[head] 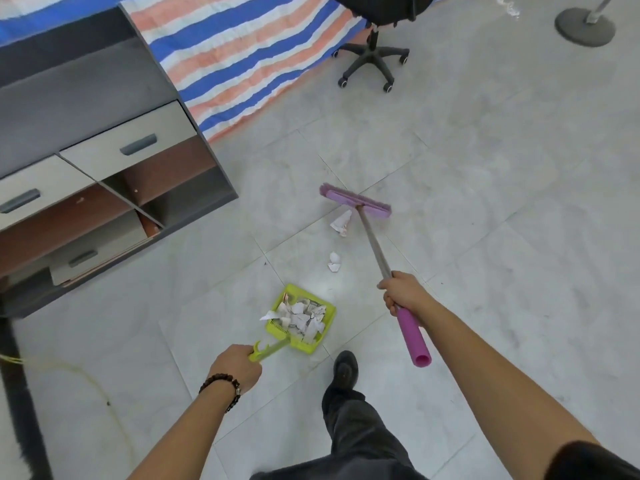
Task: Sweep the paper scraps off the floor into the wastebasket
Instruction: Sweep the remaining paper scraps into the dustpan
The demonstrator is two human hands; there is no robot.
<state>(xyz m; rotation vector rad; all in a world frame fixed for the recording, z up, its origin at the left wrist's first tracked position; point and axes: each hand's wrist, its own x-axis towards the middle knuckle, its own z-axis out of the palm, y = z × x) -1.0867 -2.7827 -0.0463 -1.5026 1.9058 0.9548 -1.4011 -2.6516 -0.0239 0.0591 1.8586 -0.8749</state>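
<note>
The right hand [403, 294] curls its fingers [388, 300] round the broom [375, 251], the left hand [235, 367] round the handle of the heaped dustpan [301, 318]. Two paper scraps [341, 221] lie on the floor [485, 168] between broom head [355, 199] and pan; a hard pull may flick them past it or spill the heap.

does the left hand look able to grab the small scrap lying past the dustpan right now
Probably not yet: the left hand grips the dustpan by its handle, so it is occupied. The small scrap lies on bare floor beyond the pan, nothing blocking it.
</note>
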